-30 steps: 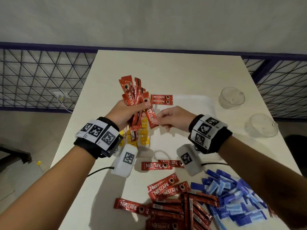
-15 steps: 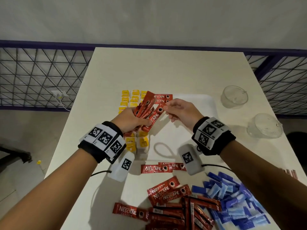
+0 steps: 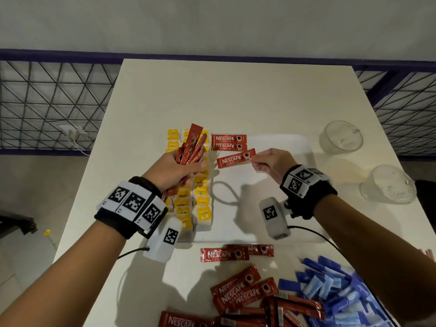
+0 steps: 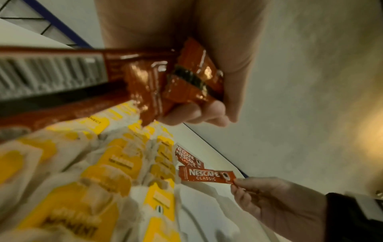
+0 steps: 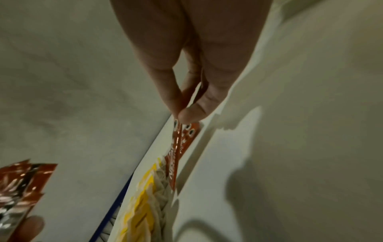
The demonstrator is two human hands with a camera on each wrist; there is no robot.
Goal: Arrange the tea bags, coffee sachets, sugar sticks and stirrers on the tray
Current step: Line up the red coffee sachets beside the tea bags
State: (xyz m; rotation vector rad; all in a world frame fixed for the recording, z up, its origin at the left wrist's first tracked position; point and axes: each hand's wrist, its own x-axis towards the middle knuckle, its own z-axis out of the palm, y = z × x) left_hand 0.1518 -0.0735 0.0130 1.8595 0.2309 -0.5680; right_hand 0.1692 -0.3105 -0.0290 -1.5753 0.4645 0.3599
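Only from left wrist: bundle barcode backs.

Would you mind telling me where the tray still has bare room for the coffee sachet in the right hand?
The tray is bare right of the tea bags, below the two laid sachets; the sachet pinched by the right hand hangs there. The left columns are packed. The near table edge is crowded with loose sachets and blue sticks.

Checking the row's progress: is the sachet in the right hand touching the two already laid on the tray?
Apart: the head view shows white tray between the held sachet and the laid pair.
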